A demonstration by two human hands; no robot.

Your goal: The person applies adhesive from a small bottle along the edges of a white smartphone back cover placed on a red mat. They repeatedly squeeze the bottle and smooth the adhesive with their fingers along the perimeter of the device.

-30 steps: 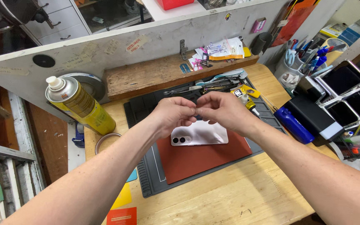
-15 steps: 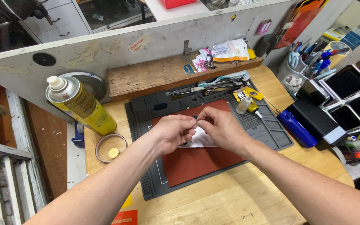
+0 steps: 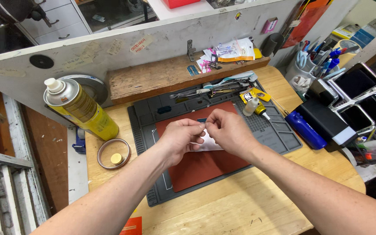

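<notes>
A white phone back is being pinched by the left hand and right hand over the red mat, fingertips closed on its far edge, work apparently unfinished.

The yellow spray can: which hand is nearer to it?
Left. The left hand is over the red mat, right of the yellow spray can; the right hand lies farther right, beyond it.

Light: bright, even, from overhead.
Shadows: soft, short beneath both hands above the dark red rectangular rubber mat.
Glare: mild sheen on the yellow metal spray can.
Edges: wide-angle bending.
Focus: sharp throughout.
</notes>
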